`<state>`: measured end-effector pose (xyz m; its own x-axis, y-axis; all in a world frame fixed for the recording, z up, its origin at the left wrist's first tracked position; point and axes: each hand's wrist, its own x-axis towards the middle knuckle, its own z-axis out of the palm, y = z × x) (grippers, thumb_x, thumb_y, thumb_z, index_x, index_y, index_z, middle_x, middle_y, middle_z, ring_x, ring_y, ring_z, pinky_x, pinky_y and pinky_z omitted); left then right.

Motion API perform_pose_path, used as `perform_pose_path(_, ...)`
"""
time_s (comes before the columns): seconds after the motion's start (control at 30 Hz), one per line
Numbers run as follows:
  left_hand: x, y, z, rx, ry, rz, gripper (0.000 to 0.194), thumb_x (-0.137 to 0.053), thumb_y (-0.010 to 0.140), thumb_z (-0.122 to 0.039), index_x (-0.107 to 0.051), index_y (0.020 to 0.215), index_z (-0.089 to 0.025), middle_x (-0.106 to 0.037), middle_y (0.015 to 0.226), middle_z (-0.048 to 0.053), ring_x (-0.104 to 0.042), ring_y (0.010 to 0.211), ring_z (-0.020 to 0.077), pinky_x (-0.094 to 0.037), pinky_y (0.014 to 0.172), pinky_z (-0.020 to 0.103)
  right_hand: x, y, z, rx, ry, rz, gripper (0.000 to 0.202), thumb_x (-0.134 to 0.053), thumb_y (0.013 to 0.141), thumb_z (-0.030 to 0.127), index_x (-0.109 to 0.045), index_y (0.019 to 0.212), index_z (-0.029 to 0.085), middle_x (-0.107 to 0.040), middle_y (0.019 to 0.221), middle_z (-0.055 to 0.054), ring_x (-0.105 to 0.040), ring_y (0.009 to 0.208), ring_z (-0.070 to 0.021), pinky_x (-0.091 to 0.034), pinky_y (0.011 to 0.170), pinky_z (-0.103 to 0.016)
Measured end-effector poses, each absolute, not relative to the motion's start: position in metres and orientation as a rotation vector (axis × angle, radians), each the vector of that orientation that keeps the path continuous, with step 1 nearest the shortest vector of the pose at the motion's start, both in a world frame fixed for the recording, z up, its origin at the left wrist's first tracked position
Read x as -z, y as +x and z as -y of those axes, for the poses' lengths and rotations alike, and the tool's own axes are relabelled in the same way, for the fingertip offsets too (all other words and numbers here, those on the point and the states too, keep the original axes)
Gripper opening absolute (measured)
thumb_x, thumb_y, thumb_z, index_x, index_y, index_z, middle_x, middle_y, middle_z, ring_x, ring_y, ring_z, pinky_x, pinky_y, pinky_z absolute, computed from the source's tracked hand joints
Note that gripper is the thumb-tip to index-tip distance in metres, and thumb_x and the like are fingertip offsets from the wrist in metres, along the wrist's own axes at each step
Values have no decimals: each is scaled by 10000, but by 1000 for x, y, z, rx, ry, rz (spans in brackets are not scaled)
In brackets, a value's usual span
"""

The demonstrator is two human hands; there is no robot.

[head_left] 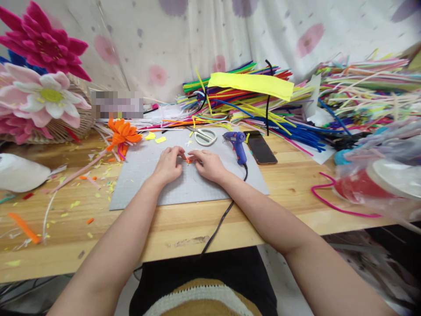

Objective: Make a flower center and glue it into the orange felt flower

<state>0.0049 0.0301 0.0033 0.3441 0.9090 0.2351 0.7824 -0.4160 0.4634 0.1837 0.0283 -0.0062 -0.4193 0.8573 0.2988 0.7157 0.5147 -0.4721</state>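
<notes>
Both hands rest over the grey mat in the middle of the head view. Between their fingertips lies a small orange and white piece (188,160), too small to make out well. My left hand (169,165) touches or nearly touches its left side with bent fingers. From the right, my right hand (209,164) reaches its other side, fingers also bent. Whether either hand grips the piece cannot be told. Scissors with pale handles (205,136) lie just beyond the hands, near small yellow scraps (161,140). A blue glue gun (238,146) is to the right of my right hand.
The grey mat (131,188) lies on a wooden table (283,219). A phone (261,148) is beside the glue gun, whose black cord (217,228) crosses the front edge. Pipe-cleaner bundles (230,94) line the back. An orange flower (123,136) and scraps are at left.
</notes>
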Motion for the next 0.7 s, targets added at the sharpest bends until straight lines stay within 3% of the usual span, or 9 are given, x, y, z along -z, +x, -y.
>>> perform_pose_path(0.4, -5, 4, -30, -734, 2335, -1519, 427, -449, 602, -36, -481, 983, -224, -644, 814, 12, -545, 919, 227, -399, 897, 396, 7, 184, -29, -362, -1280, 2256, 407, -427, 797, 115, -547, 1173, 216, -683, 1051, -27, -585, 999, -179, -453, 846, -310)
perform_pose_path(0.7, 0, 12, -25, -867, 2356, -1515, 524, -544, 646, -142, -431, 1154, -206, -603, 1081, 58, -500, 1046, 232, -380, 959, 382, 8, 183, -28, -352, -1259, 2245, 424, -425, 792, 111, -542, 1189, 201, -681, 1059, -38, -582, 1008, -187, -452, 855, -318)
